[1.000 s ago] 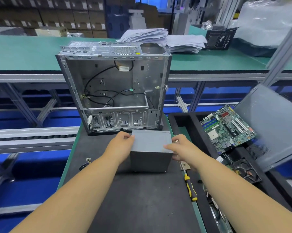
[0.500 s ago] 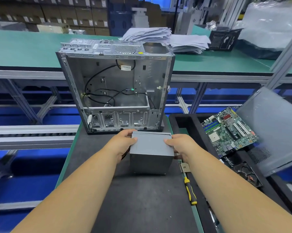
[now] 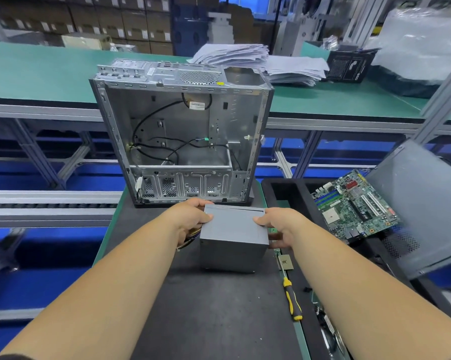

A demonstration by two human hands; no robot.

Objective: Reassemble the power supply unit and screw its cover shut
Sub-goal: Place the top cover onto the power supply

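Power supply unit (image 3: 234,240): grey metal box, standing on the dark mat (image 3: 214,320) at the near middle of the bench, just in front of the open case. Its top panel appears seated; whether it is screwed I cannot tell.

Left hand (image 3: 190,219): clasps the box's left side, fingers curled over the far top corner, thumb on the top edge. A bundle of coloured wires (image 3: 190,239) shows beneath the palm, likely the unit's own leads, gathered clear.

Right hand (image 3: 280,226): clasps the right side, thumb on the top edge, fingers wrapped down the flank. The two-sided hold suggests squaring or steadying the box so the cover seats.

Screwdriver (image 3: 292,298): yellow-and-black handle, lying on the mat to the near right of the unit, within reach for the fastening step.

Computer case (image 3: 182,131): upright, side open toward the viewer, loose black cables inside, just beyond the unit.

Motherboard (image 3: 354,206): resting tilted in the black tray (image 3: 284,188) at right.

Side panel (image 3: 421,203): grey, leaning at far right.
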